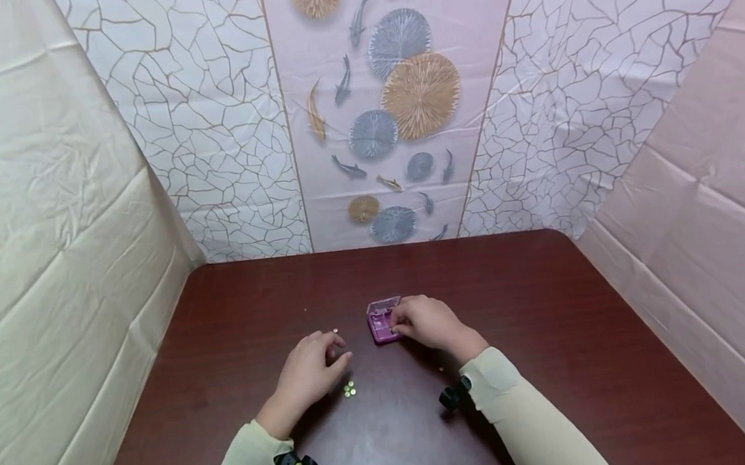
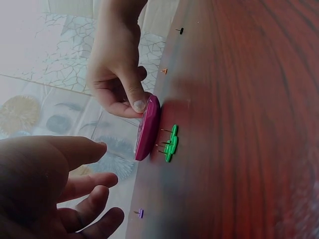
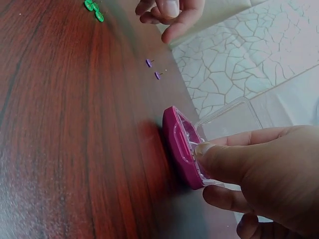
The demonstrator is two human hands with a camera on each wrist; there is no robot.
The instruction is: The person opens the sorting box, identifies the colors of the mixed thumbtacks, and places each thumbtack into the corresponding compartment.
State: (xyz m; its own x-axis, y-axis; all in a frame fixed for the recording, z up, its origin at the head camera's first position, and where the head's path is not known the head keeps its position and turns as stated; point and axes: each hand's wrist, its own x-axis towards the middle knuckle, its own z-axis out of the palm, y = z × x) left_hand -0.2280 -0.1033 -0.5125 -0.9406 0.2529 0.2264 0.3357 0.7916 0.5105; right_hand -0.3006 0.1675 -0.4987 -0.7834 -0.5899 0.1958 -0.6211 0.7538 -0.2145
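Observation:
A small magenta plastic case (image 1: pixel 384 325) with a raised clear lid (image 3: pixel 234 119) rests on the table. At its right side, my right hand (image 1: pixel 429 322) has its thumb and index finger reaching into the case. Whether they pinch something inside I cannot tell. My left hand (image 1: pixel 310 366) hovers to the left of the case with loosely bent fingers and nothing in them. Beside its thumb, several green thumbtacks (image 2: pixel 171 143) stand in a tight group, pins up. A purple thumbtack (image 2: pixel 141 213) is near the left fingertips; another purple thumbtack (image 3: pixel 158 75) shows in the right wrist view.
In the left wrist view, an orange thumbtack (image 2: pixel 164 71) and a black thumbtack (image 2: pixel 180 31) lie apart on the dark red-brown table (image 1: pixel 512 280). Patterned cloth (image 1: pixel 229 127) hangs behind the table, and plain cloth walls flank it. Both wrists wear small black cameras (image 1: pixel 454 394).

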